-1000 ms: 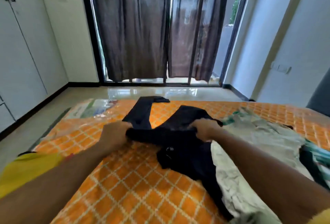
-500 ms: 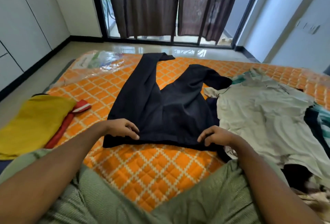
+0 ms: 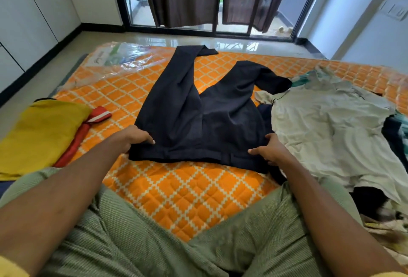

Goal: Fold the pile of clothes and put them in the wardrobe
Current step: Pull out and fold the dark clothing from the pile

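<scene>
View: head camera, looking down over the person's knees; the only view.
Surface: orange quilted mattress (image 3: 176, 192) on the floor.
Task item: dark navy trousers (image 3: 198, 122) lie flat in the middle of the mattress, waistband toward the person, the two legs splayed apart toward the window.
Left hand (image 3: 136, 138): grasping the left waistband corner, fingers over the cloth, thumb hidden.
Right hand (image 3: 270, 153): holding the right waistband corner, thumb and forefinger spread on the fabric, lower fingers curled at its edge.
Pile: a pale shirt (image 3: 326, 126) sprawls unfolded just right of the trousers, overlapping other dark and teal clothes (image 3: 395, 126) at the frame edge.
Left side: a yellow garment (image 3: 42, 131) lies flat, looking folded, with a red piece (image 3: 95, 117) beside it.
Wardrobe: white doors (image 3: 26, 18) along the left wall, shut, well apart from the mattress.
Progress (judgement): early. The trousers are spread but not yet folded; the legs have to be brought together first. The yellow and red items may be done. The right-hand pile is untouched, and nothing has visibly gone to the wardrobe.
Writing: clear plastic wrap (image 3: 119, 60) at the far left corner of the mattress carries a printed green-and-white label; its text is too blurred to read. No other lettering visible.
</scene>
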